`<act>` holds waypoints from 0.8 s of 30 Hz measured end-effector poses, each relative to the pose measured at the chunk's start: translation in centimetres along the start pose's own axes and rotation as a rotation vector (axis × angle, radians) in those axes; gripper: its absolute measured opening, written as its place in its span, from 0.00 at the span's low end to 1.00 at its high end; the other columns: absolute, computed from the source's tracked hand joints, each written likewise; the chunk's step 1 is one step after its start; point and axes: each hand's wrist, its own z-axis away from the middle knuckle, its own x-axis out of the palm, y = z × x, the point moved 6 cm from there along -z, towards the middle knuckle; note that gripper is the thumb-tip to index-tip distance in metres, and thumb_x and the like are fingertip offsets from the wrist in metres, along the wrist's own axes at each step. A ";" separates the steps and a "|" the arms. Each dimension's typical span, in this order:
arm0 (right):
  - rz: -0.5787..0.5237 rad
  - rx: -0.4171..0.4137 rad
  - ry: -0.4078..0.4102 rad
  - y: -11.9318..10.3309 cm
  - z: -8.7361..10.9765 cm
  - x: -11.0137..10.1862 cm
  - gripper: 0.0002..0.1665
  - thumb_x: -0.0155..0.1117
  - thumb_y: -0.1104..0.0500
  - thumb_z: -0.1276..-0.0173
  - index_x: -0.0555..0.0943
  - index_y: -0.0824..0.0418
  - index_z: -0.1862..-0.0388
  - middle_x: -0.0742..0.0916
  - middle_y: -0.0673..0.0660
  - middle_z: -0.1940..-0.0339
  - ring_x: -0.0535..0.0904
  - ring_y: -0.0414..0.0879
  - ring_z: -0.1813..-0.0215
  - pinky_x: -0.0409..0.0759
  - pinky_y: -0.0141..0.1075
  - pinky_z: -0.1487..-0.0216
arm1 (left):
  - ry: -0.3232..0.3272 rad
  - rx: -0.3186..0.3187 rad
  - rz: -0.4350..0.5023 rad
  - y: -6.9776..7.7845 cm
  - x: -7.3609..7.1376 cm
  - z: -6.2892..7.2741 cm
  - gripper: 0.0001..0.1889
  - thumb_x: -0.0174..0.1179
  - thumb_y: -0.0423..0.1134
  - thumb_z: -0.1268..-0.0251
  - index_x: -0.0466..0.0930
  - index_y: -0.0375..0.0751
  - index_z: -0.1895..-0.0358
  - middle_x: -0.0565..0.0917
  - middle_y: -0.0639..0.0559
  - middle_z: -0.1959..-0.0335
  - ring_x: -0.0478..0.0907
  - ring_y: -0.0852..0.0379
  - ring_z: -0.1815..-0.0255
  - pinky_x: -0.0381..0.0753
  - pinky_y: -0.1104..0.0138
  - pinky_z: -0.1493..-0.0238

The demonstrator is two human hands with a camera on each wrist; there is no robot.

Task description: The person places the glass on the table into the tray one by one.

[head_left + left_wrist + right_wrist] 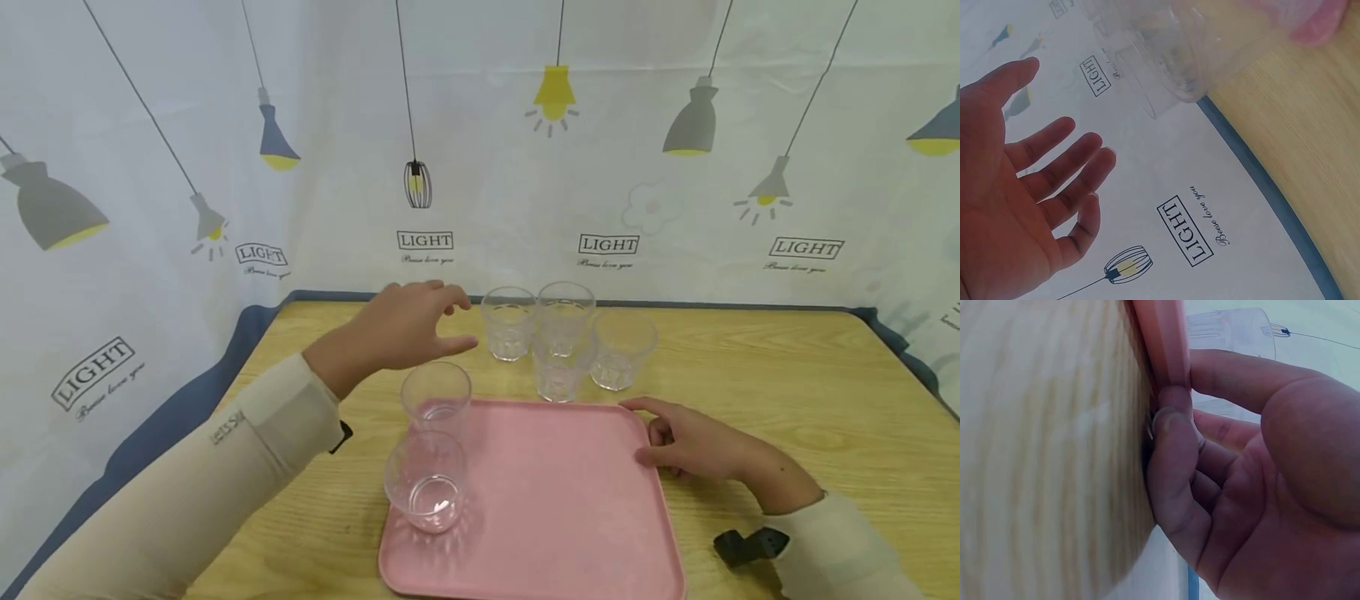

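My left hand point(401, 329) hovers over the table with its fingers spread and nothing in them, just left of a clear tumbler point(508, 327). In the left wrist view the hand point(1032, 194) faces some tumblers point(1172, 59) without touching them. Two more clear tumblers stand at the left side of a pink tray point(562, 500), one nearer point(427, 492) and one farther point(437, 387). At the tray's far right corner my right hand point(697, 442) grips the rim. The right wrist view shows the thumb on one face of the tray point(1166, 347) and curled fingers beneath.
Behind the tray, the leftmost tumbler is grouped closely with a back one point(566, 312), a front one point(558, 371) and a right one point(624, 350). A printed curtain point(495, 183) surrounds the wooden table point(787, 367) along its back and sides.
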 end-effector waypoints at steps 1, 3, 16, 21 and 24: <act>0.001 0.002 0.000 0.0 0.0 0.0 0.39 0.63 0.58 0.28 0.59 0.66 0.24 0.77 0.53 0.75 0.71 0.37 0.78 0.76 0.34 0.79 | -0.010 -0.004 -0.003 0.0 0.1 -0.5 0.30 0.57 0.65 0.33 0.75 0.50 0.37 0.83 0.52 0.45 0.82 0.52 0.47 0.77 0.49 0.44; 0.009 0.013 0.000 0.1 0.0 0.0 0.39 0.64 0.58 0.28 0.59 0.65 0.24 0.77 0.53 0.74 0.71 0.37 0.78 0.76 0.34 0.78 | -0.030 -0.008 -0.010 0.0 0.2 -1.5 0.31 0.57 0.65 0.34 0.75 0.49 0.36 0.82 0.51 0.43 0.81 0.52 0.45 0.79 0.50 0.45; 0.047 0.025 0.009 0.3 0.0 -0.3 0.39 0.64 0.57 0.28 0.59 0.65 0.24 0.77 0.53 0.73 0.71 0.37 0.78 0.76 0.34 0.78 | -0.187 -0.047 -0.015 0.3 0.7 -6.7 0.36 0.58 0.65 0.33 0.68 0.47 0.29 0.74 0.49 0.30 0.73 0.48 0.32 0.74 0.50 0.34; 0.038 0.040 0.009 0.5 0.0 -0.2 0.39 0.64 0.57 0.28 0.59 0.64 0.24 0.77 0.53 0.73 0.72 0.38 0.77 0.77 0.35 0.78 | -0.244 -0.044 -0.007 0.8 1.1 -8.0 0.40 0.60 0.64 0.35 0.63 0.46 0.26 0.70 0.48 0.27 0.68 0.48 0.27 0.69 0.51 0.29; 0.032 0.045 0.006 0.6 0.0 -0.2 0.39 0.64 0.57 0.28 0.59 0.63 0.24 0.77 0.53 0.73 0.72 0.38 0.78 0.77 0.35 0.78 | -0.280 -0.044 0.020 1.0 1.5 -8.5 0.43 0.62 0.63 0.36 0.61 0.44 0.24 0.68 0.48 0.25 0.65 0.47 0.25 0.66 0.53 0.26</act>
